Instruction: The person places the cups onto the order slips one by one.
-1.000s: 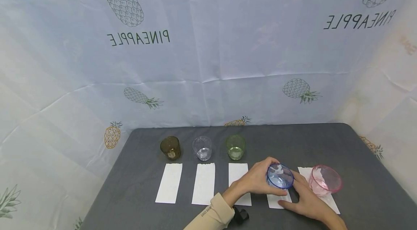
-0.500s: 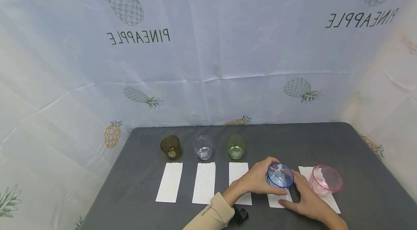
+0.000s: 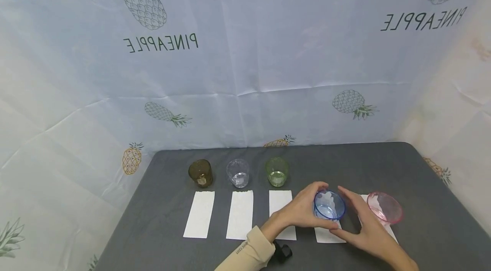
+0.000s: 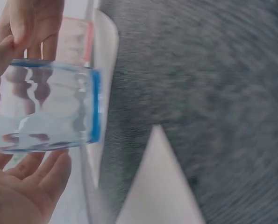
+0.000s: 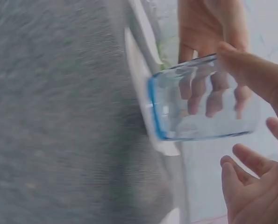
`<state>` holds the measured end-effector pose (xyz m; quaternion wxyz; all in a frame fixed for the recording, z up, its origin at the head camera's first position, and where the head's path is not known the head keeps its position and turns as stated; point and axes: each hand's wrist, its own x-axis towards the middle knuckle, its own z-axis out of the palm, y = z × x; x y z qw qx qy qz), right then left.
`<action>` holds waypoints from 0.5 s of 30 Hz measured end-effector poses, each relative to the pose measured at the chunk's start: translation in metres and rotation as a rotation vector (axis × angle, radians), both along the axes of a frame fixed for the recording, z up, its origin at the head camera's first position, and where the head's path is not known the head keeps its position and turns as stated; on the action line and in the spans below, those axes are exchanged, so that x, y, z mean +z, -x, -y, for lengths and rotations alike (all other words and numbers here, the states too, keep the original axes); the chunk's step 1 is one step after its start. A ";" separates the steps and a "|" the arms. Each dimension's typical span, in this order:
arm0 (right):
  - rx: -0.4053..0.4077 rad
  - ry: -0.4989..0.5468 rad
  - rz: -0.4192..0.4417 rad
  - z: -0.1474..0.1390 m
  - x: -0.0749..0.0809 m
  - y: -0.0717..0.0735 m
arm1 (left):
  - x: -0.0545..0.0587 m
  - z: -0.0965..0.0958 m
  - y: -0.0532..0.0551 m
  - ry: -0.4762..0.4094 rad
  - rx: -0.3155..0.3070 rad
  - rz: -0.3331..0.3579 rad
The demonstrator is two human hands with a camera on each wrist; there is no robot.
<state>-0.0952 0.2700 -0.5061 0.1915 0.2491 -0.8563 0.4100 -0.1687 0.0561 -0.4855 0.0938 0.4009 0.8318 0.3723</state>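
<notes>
Table [image 3: 153, 220]: grey. Left hand [image 3: 303, 209]: thumb and fingers round the blue glass [image 3: 329, 206]. Right hand [image 3: 366, 230]: spread, beside it. Glass: near right, at a strip [image 3: 326, 237], contact unclear. Step, seemingly: positioning; next move calls for steadiness.

Beige left sleeve [image 3: 248, 255], dark lettering [image 3: 242, 246]

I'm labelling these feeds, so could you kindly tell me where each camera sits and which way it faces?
Head: on the person's head, facing forward and down at the table; the left hand, beige sleeve and right hand show.
Left wrist: on that wrist, facing the blue-rimmed glass; its own fingers show below, the other hand at top.
Right wrist: on that wrist, facing the same glass; its own hand at right, the other at top.
Shared: both wrist views show both hands and that glass.
</notes>
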 end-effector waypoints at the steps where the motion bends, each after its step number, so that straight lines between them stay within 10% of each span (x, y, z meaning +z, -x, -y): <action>1: -0.007 -0.009 -0.005 0.000 0.004 -0.001 | 0.002 0.002 0.000 -0.005 0.001 0.007; 8: -0.035 -0.023 -0.068 0.003 0.034 -0.012 | 0.025 0.031 -0.004 -0.081 -0.018 0.046; 15: 0.187 0.352 -0.217 0.032 0.053 -0.015 | 0.046 0.061 0.001 -0.268 0.088 0.078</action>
